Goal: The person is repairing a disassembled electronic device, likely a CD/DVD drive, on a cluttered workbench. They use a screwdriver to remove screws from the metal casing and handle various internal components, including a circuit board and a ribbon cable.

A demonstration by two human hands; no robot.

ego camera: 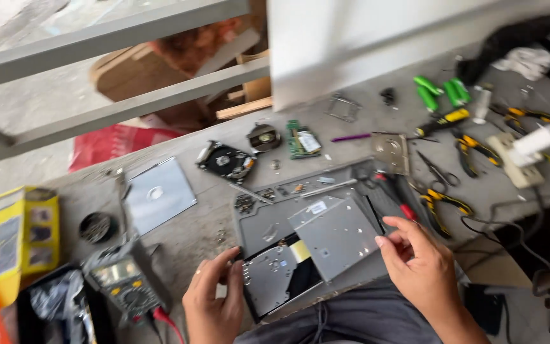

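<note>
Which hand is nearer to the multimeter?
Left. The left hand is just right of the multimeter, near its red lead. The right hand is far to the right, across the optical drive both hands hold.

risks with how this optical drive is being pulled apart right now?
Likely risks:
1. The left hand and right hand grip the optical drive at its thin metal edges; a slip could cut fingers or bend the lid.
2. Small loose parts lie scattered on the grey tray; a jolt may lose them.
3. The multimeter sits close to the left hand's elbow room and could get knocked.
</note>
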